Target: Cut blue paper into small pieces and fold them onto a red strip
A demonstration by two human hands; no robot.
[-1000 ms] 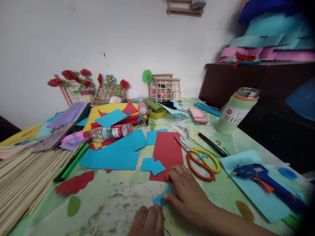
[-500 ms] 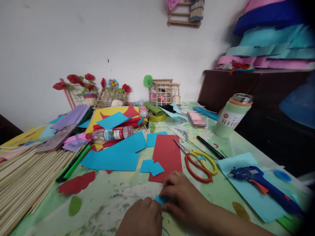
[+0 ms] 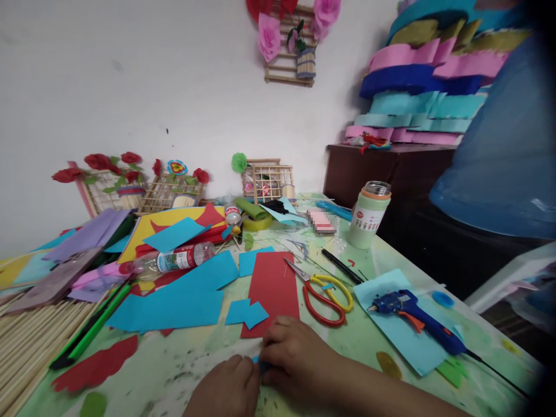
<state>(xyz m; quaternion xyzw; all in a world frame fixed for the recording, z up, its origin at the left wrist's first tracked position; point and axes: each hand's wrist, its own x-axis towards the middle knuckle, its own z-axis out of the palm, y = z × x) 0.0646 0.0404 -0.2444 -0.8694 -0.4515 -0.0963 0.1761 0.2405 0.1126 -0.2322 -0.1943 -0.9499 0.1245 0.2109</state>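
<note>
Near the front edge of the table, my left hand (image 3: 225, 385) and my right hand (image 3: 295, 356) meet with their fingers closed on a small piece of blue paper (image 3: 256, 359). Most of that piece is hidden by the fingers. Just beyond my right hand lies a red paper rectangle (image 3: 274, 289), with small blue paper squares (image 3: 249, 313) overlapping its left edge. Scissors (image 3: 328, 295) with one red and one yellow handle rest to its right, blades slightly apart.
To the right, a blue glue gun (image 3: 412, 315) lies on light blue paper (image 3: 402, 347). Behind it are a black pen (image 3: 341, 266) and a green bottle (image 3: 368, 217). Wooden sticks (image 3: 26, 341), a green cutter (image 3: 93, 327), a plastic bottle (image 3: 178, 259) and blue paper sheets (image 3: 174, 307) fill the left.
The view has turned right and tilted up, so the table's things sit farther left and the wall flowers show more. Both hands keep hold of the blue paper, less of which shows now.
</note>
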